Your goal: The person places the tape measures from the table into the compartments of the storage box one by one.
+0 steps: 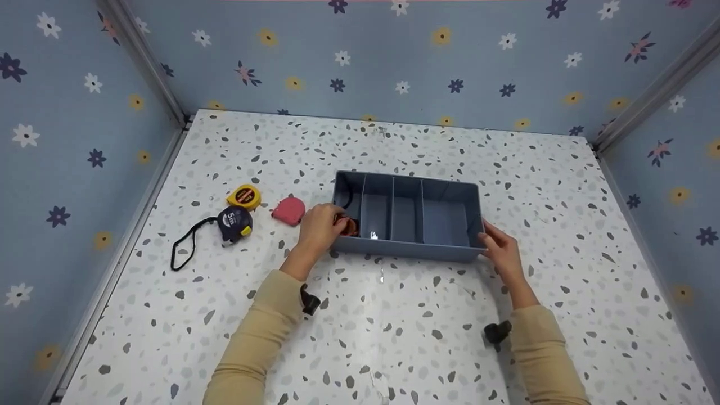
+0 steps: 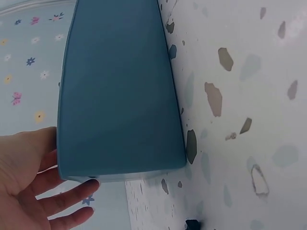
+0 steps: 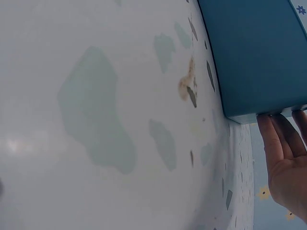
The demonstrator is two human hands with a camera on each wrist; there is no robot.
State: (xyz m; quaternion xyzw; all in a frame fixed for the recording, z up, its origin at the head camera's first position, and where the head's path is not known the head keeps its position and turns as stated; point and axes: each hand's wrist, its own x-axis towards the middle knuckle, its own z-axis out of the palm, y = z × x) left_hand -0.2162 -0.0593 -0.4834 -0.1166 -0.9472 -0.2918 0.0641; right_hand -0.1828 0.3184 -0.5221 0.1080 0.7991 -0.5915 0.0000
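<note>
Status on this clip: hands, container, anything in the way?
Left hand and right hand gripping opposite ends of divided organizer box. Orange-and-black item inside at left. Nothing visibly blocking; pink tape measure beside left hand.

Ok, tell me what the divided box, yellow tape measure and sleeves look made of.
Divided box: probably rigid plastic, satin-smooth, given its thin, straight walls.
Yellow tape measure: likely plastic, from its evenly coloured case; finish unclear.
Sleeves: matte cloth, from the soft creases; fibre unclear.
</note>
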